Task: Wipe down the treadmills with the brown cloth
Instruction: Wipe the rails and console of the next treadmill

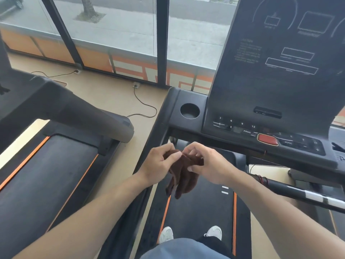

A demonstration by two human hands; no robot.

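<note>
Between both hands: brown cloth [182, 171] bunched, pinched by left hand [160, 163] and right hand [207, 163].
Fold flat before wiping console [261, 135] just beyond.

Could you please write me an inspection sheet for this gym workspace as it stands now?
Surface: black treadmill belt with orange side stripes; the person stands on it in white shoes.
Job's things: brown cloth held bunched in front of the console, touching no treadmill part; a second treadmill stands to the left.
Clutter: nothing seen; cup holder looks empty.
Hands: left hand and right hand both pinch the cloth's upper edge.
Cables: a black cable runs across the floor from a floor socket; another cable near the window.
Surroundings: glass windows facing a street, beige floor.
</note>
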